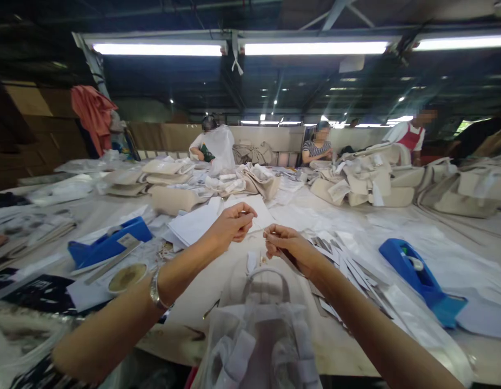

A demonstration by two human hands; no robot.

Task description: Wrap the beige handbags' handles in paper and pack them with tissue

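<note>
From where I watch, the blue tape dispenser point(110, 244) on the left lies outside the left forearm, with a round roll point(127, 277) nearer the wrist. White sheets point(193, 222) lie beside and beyond the left hand point(237, 222). That grip is nearly closed, thumb and forefinger drawn together and the other fingers curled under. The right hand point(288, 246) faces it across a narrow gap, a little nearer to me, its fingers bent inward and the tips close together. Both hands are up above the surface point(181, 332); at this size and blur, I can't tell whether either grip has hold of something thin.

The relation that matters is below them: the pale bag point(270, 324), partly under clear plastic, lies on the near side of both grips, its long axis running from me toward the gap between the hands. Its looped handle point(270, 272) is at the far end, just below and nearer me than the right grip, so the right hand is the closer one. A small white tag point(251, 262) lies just beyond the loop's left side. Right of the right hand, loose strips point(347, 262) fan out beside the forearm, and a second blue dispenser point(420, 281) sits farther out.
</note>
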